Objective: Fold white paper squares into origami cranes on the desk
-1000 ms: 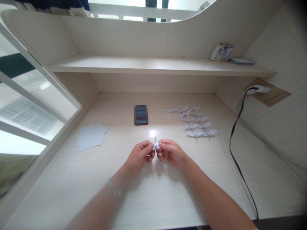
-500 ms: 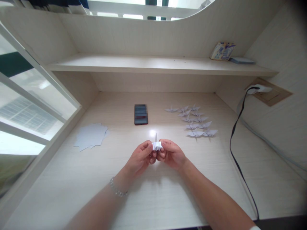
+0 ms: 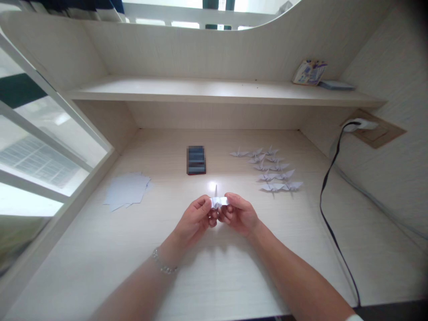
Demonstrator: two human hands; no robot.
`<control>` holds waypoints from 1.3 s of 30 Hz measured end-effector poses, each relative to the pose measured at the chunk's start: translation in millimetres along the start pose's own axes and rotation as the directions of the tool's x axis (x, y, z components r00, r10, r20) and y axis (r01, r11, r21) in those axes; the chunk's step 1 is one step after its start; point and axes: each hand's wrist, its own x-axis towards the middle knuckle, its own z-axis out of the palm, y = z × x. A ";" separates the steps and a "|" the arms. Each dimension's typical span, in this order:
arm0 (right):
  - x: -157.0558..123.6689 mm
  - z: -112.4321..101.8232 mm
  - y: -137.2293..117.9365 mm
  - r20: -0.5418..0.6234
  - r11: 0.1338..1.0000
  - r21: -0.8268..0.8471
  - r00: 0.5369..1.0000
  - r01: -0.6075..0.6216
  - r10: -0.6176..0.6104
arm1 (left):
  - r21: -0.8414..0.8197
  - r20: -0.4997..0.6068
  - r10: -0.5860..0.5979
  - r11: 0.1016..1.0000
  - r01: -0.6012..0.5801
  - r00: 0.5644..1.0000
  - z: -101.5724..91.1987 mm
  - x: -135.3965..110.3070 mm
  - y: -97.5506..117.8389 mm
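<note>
One small piece of folded white paper (image 3: 220,203) takes centre stage in the head view, pinched between two hands over the middle of the desk (image 3: 214,290), its thin spike pointing up and to the far side. The left hand (image 3: 195,218), beaded bracelet (image 3: 165,268) at the wrist, grips the left end, thumb on top and fingers curled in below; the right hand (image 3: 242,215) has the right end nipped between thumb and fingers. That two-ended hold looks meant to keep the wings spread and even, the spike left free. Exactly which fingertips press underneath, I can't tell from here. Over to the right, folded paper cranes (image 3: 267,177) stand in close, slightly ragged rows, likely set there to be out of the way of the elbows. Flat white sheets (image 3: 127,189) lie fanned on the left, handy for that side, I'd judge. Straight ahead, beyond the fingers, a dark rectangular object (image 3: 196,159) lies on the desk, its face blurred out. And at far right a black cable (image 3: 325,183) hangs from the wall socket (image 3: 377,131), well apart from the folding.
</note>
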 end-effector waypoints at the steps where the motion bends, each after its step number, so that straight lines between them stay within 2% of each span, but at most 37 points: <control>1: 0.1 0.3 0.3 0.004 1.000 0.008 1.000 0.004 -0.004 | 0.002 0.005 0.003 1.000 -0.003 1.000 -0.4 0.0 -0.3; 13: -1.0 1.8 0.3 0.052 0.997 0.068 0.998 0.025 -0.028 | 0.060 -0.005 -0.016 0.998 0.016 1.000 -0.1 0.0 -0.2; 17: -1.2 -0.4 -5.0 0.000 0.994 0.060 0.996 0.088 -0.088 | 0.133 -0.031 0.011 0.991 -0.006 0.999 -0.2 0.8 2.1; 19: -0.9 -0.8 -8.3 -0.051 0.991 0.014 0.990 0.136 -0.135 | 0.179 -0.054 0.035 0.984 -0.025 0.998 -0.7 1.6 2.7; 22: 0.0 -0.6 -8.9 -0.122 0.973 -0.148 0.973 0.176 -0.195 | 0.287 -0.106 0.083 0.957 -0.050 0.991 -1.8 3.1 2.1; 26: 0.3 3.4 -1.3 -0.159 0.930 -0.347 0.970 0.119 -0.183 | 0.383 -0.130 0.104 0.923 -0.047 0.986 -2.7 4.1 0.1; 28: 0.5 6.5 1.8 -0.168 0.943 -0.320 0.974 0.092 -0.152 | 0.348 -0.124 0.089 0.937 -0.041 0.988 -2.2 3.9 -0.3; 34: 2.8 7.3 1.0 -0.178 0.993 -0.101 0.981 0.065 -0.082 | 0.177 -0.096 0.033 0.984 -0.016 0.995 -1.0 2.7 0.4; 39: 3.0 5.7 -0.9 -0.186 0.997 -0.027 0.980 0.069 -0.072 | 0.123 -0.071 0.059 0.991 -0.050 0.996 -4.1 2.5 -0.1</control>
